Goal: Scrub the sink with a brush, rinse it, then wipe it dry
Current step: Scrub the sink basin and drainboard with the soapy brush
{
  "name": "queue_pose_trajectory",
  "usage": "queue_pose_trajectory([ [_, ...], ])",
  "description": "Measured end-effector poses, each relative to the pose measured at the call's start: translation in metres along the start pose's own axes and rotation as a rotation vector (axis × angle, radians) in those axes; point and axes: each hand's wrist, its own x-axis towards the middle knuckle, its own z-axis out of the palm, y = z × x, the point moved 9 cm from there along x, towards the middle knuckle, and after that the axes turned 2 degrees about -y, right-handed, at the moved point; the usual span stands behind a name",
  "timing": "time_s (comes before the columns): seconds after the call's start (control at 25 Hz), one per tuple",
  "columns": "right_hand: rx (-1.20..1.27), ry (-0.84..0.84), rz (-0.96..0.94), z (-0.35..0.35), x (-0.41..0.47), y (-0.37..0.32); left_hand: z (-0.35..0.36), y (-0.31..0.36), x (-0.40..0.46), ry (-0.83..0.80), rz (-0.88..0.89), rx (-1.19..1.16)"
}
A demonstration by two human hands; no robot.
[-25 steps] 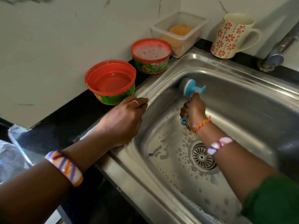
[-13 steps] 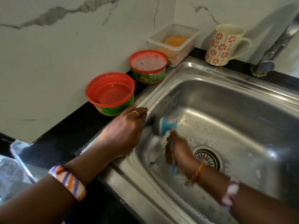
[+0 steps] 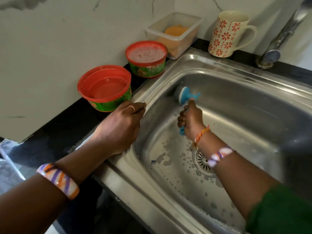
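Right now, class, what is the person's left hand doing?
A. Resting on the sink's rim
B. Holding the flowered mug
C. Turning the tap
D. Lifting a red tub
A: the left hand lies on the sink rim, while the right hand grips the blue brush inside the basin.

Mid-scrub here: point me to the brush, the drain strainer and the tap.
brush [image 3: 184, 95], head view, on the blue back of its round head.
drain strainer [image 3: 202, 162], head view, on the slotted metal left of the wrist.
tap [image 3: 270, 56], head view, on the round end above its base.
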Motion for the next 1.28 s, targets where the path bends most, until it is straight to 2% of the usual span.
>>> queue_pose_trajectory([
  [0.08,-0.025,0.054,0.031,-0.008,0.019,0.005,0.0,0.0,-0.001,-0.003,0.002,0.0],
  [0.2,0.05,-0.07,0.134,0.014,0.006,0.034,0.0,0.0,-0.003,-0.002,0.008,0.005],
  [0.32,0.029,-0.015,0.043,-0.004,0.016,0.0,0.0,-0.001,0.001,0.01,0.012,-0.014],
  [0.4,-0.076,-0.044,0.134,-0.01,0.022,0.018,-0.001,0.0,0.0,0.017,0.009,-0.012],
  [0.48,0.08,-0.084,0.272,-0.002,0.008,0.047,-0.002,0.002,-0.004,0.02,0.01,0.002],
  [0.56,0.091,-0.137,0.215,0.015,0.008,0.03,-0.002,0.001,-0.002,0.025,0.013,0.001],
  [0.64,0.139,-0.075,0.031,0.014,0.018,-0.02,-0.001,0.001,0.001,0.028,0.019,-0.002],
  [0.72,0.081,0.017,0.099,0.0,0.029,-0.012,-0.003,0.001,0.0,0.035,0.019,0.004],
  [0.8,0.065,-0.057,0.2,0.002,0.024,0.025,-0.003,0.002,-0.003,0.032,0.014,0.015],
  [0.88,0.151,-0.088,0.173,0.009,0.018,0.023,-0.002,0.001,-0.003,0.041,0.009,0.013],
  [0.92,0.191,-0.112,0.117,0.016,0.019,0.001,-0.002,0.0,-0.002,0.045,0.012,0.009],
  [0.96,0.196,-0.09,0.053,0.008,0.035,-0.017,-0.001,0.0,0.0,0.041,0.016,0.003],
  [1.0,0.114,0.026,0.044,-0.005,0.038,-0.02,0.0,0.0,0.0,0.036,0.016,-0.002],
  [1.08,0.054,0.042,0.15,-0.023,0.051,0.014,-0.002,0.0,-0.002,0.036,0.012,0.002],
  [1.12,0.089,-0.071,0.239,-0.014,0.051,0.038,-0.002,0.0,-0.002,0.031,0.012,0.001],
  [1.16,0.055,-0.062,0.24,-0.014,0.046,0.042,-0.001,0.0,-0.003,0.025,0.013,-0.002],
  [1.24,0.103,-0.067,0.182,-0.002,0.039,0.013,0.001,0.0,-0.001,0.03,0.017,0.0],
  [1.28,0.237,-0.098,0.128,0.007,0.038,-0.009,0.002,0.0,0.0,0.032,0.025,0.002],
])
